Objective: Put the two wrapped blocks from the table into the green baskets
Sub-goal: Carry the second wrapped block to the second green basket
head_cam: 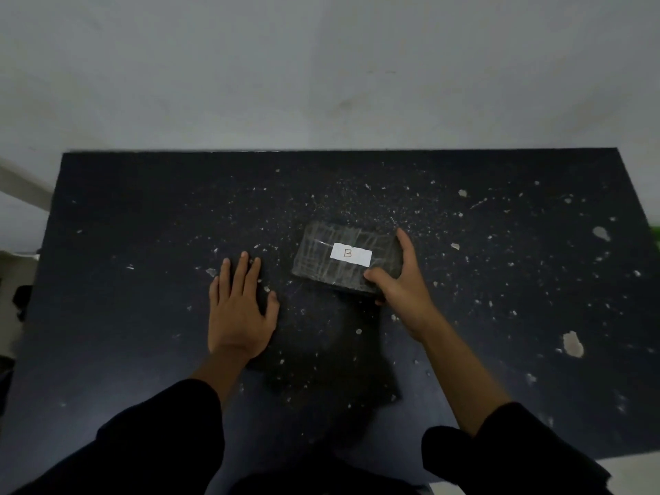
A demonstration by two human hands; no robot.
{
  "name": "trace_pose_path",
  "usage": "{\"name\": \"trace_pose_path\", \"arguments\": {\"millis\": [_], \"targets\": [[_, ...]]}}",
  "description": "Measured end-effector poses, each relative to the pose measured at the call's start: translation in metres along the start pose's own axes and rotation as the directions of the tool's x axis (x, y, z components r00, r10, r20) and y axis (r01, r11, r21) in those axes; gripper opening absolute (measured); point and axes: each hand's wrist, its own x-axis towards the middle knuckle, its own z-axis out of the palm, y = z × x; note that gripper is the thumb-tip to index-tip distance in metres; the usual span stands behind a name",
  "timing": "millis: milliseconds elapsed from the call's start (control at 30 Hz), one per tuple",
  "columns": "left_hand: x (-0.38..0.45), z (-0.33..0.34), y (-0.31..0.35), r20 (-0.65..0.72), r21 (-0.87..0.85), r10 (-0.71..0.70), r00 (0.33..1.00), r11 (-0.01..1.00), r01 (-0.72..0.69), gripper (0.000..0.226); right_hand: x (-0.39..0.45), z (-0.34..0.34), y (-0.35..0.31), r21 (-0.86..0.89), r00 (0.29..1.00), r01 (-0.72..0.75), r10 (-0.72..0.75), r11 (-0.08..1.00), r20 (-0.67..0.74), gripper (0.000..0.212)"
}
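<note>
Sleeves: two black sleeves (171,434) fill the near edge of the view, one on each forearm, reaching forward over the tabletop.
Tabletop: dark surface (143,216) speckled with pale flecks and a few larger pale chips, set against a plain white wall (321,66).
Wrapped block: dark rectangular block (343,259) in clear wrap with crossing tape lines, lying near the middle of the tabletop, turned slightly askew.
Label: white sticker (351,254) on top of the wrapped block, marked with a handwritten letter B.
Right hand: right hand (400,280) grips the right end of the wrapped block, thumb on the near edge, index finger stretched along the far right corner, remaining fingers hidden under or behind the block.
Left hand: left hand (239,309) lies palm down on the tabletop just left of the wrapped block, fingers spread and straight, touching nothing else.
Green edge: thin sliver of green (656,234) at the frame's right border, well right of the wrapped block; too little shows to tell what it is.
</note>
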Motion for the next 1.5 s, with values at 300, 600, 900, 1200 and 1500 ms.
{"name": "trace_pose_path", "arguments": {"millis": [300,600,900,1200,1500], "targets": [[-0.002,-0.009,0.003,0.029,-0.016,0.011,1.000,1.000,-0.011,0.071,-0.051,0.012,-0.007,0.005,0.988,0.156,-0.156,0.988,-0.008,0.083],[-0.004,-0.011,0.001,0.043,-0.014,0.048,0.998,0.999,-0.047,0.072,-0.113,0.001,-0.003,-0.033,0.974,0.227,-0.226,0.973,0.025,0.088],[-0.024,-0.016,0.022,0.209,-0.077,-0.057,0.976,0.994,0.074,0.065,-0.169,-0.063,0.007,-0.013,0.953,0.294,-0.294,0.956,-0.074,0.088],[-0.146,-0.032,0.152,0.242,-0.272,0.199,0.950,0.953,-0.131,0.049,-0.244,-0.170,0.075,0.103,0.924,0.353,-0.329,0.930,-0.193,0.092],[-0.250,-0.046,0.305,0.133,-0.273,0.383,0.914,0.901,-0.338,0.044,-0.339,-0.290,0.131,0.161,0.875,0.413,-0.341,0.896,-0.344,0.090]]}}
